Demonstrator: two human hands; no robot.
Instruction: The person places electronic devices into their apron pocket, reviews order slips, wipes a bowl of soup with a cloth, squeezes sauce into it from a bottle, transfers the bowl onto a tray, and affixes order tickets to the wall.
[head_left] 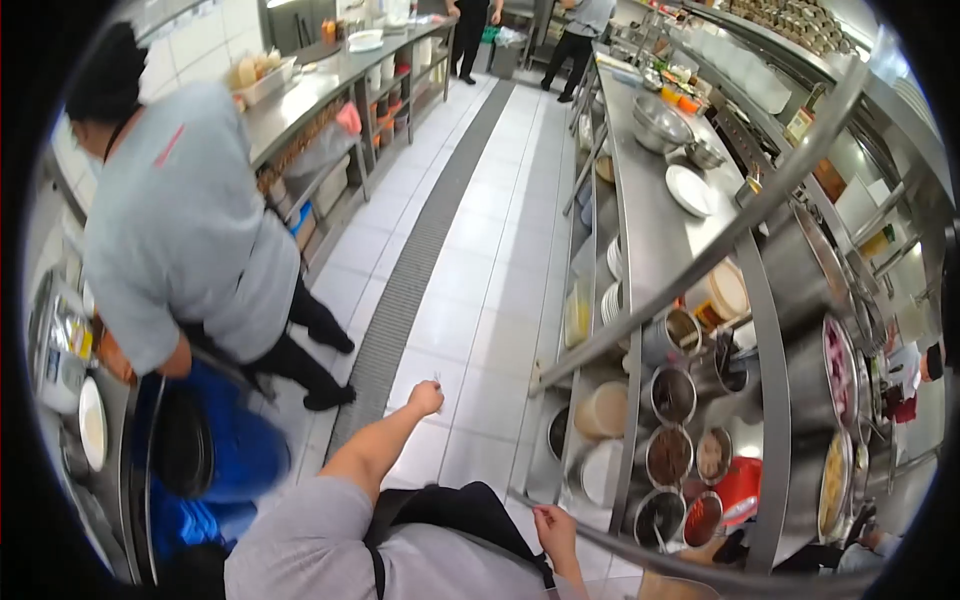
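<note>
Checking grip: steel containers beside the right hand

Lower centre of the frame: the right hand (556,535) is seen partly curled; whether anything is gripped can't be told. Lower right: a ladled container (656,522) and red-filled container (703,515) are set on a shelf near it, a curved rail (800,584) below. Both judged rigid, fairly heavy when full, spill-prone, slick if greasy; best held by opposite outer walls, kept level. Centre: the left hand (426,398) is closed, contents too small to tell. Upper left: a co-worker (185,210) is seen turned away.
</note>
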